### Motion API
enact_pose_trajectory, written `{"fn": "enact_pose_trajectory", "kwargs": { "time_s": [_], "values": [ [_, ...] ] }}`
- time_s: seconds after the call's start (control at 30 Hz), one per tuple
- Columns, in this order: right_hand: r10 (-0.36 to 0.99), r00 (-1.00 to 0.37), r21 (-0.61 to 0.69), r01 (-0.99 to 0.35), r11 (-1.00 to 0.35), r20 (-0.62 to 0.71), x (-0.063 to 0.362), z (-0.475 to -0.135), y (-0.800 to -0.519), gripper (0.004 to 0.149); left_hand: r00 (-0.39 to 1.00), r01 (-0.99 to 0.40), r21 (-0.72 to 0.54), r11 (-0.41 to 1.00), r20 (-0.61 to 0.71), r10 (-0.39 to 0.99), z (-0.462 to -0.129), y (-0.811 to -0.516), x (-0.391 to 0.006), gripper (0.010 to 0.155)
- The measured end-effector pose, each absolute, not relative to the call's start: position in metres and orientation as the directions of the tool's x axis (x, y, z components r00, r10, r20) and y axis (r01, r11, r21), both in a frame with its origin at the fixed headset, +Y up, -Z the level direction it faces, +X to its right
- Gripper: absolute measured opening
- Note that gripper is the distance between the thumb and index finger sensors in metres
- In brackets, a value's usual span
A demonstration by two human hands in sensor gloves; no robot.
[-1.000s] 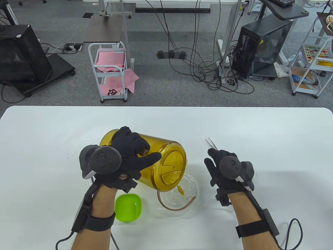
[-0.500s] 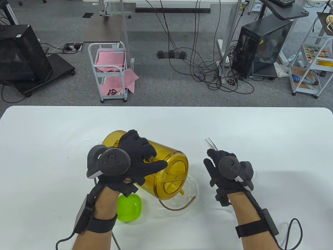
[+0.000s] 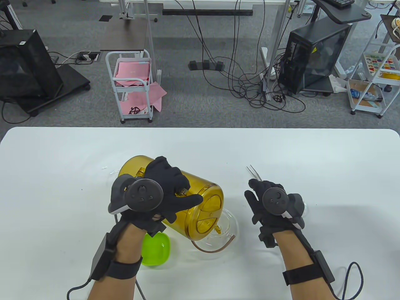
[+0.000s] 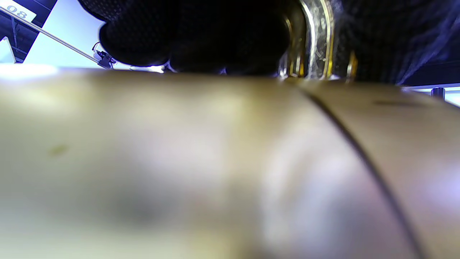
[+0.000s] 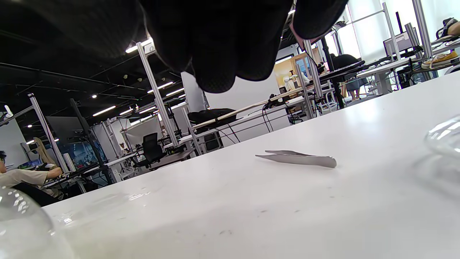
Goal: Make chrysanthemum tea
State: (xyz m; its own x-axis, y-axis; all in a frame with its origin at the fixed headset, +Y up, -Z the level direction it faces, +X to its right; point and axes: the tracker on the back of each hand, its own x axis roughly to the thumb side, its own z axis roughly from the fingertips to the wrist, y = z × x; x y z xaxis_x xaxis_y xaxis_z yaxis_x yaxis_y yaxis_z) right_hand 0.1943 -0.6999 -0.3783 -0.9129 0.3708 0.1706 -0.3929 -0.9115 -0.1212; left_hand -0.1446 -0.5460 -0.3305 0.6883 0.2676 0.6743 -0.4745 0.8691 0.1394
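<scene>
A large amber plastic pitcher (image 3: pixel 200 206) is tipped over towards the right, its lidded mouth above a clear glass teapot (image 3: pixel 223 239). My left hand (image 3: pixel 170 190) grips the pitcher's handle, fingers curled round it, thumb along the body. In the left wrist view the pitcher (image 4: pixel 215 162) fills the frame, with the gloved fingers (image 4: pixel 194 36) at the handle. A yellow chrysanthemum bit (image 3: pixel 217 230) shows inside the teapot. My right hand (image 3: pixel 265 203) rests palm-down on the table beside the teapot, holding nothing. Metal tweezers (image 3: pixel 253 172) lie just beyond its fingers; the tweezers (image 5: pixel 298 158) lie flat.
A lime-green bowl (image 3: pixel 156 248) sits under my left wrist, left of the teapot. A clear glass object (image 5: pixel 444 144) stands at my right hand's right. The white table's far edge (image 3: pixel 200 128) borders a floor with carts and cables.
My left hand has shifted a little to the right and tipped the pitcher further, bringing its mouth lower over the teapot. The right hand has stayed still.
</scene>
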Motion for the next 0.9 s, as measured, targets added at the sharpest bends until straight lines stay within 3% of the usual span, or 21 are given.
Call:
{"fn": "enact_pose_trajectory", "kwargs": {
  "time_s": [0.9],
  "values": [
    [0.370, -0.913, -0.121, -0.392, -0.912, 0.171, 0.1944, -0.3784, -0.7001, 0.057, 0.713, -0.419, 0.175, 0.891, 0.671, 0.204, -0.3234, -0.5444, -0.1380, 0.052]
  ]
}}
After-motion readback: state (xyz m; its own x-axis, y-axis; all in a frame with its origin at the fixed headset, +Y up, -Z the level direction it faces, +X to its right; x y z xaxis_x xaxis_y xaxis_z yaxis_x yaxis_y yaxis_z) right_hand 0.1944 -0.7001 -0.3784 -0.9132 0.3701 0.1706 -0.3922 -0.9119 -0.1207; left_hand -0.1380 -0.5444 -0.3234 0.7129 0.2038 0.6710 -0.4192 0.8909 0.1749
